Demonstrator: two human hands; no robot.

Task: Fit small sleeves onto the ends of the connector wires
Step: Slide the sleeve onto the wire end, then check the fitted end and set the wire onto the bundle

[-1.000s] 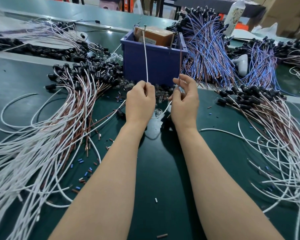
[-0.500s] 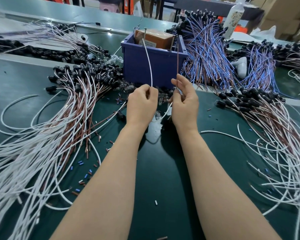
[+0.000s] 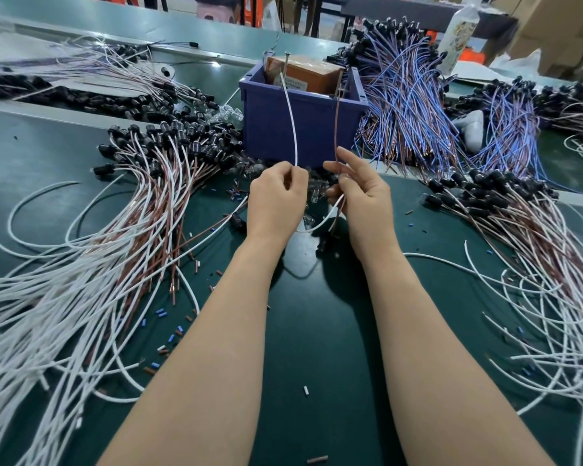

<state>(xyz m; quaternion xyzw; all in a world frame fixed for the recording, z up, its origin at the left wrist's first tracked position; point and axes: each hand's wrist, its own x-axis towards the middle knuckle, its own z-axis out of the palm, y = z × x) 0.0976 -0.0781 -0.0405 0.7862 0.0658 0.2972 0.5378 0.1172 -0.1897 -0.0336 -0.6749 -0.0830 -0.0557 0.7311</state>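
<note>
White wire (image 3: pixel 294 129) rising from left hand (image 3: pixel 276 200) pinch grip, brown wire (image 3: pixel 336 129) pinched in right hand (image 3: pixel 364 200)

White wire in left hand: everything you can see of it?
The white wire is thin and flexible. The left hand pinches it; above that it rises in a bow in front of the blue bin, tip free near the rim. Below, a white loop, seemingly the same wire, runs to the right hand, which also holds a brown wire. Any sleeve on the tip is too small to tell.
</note>
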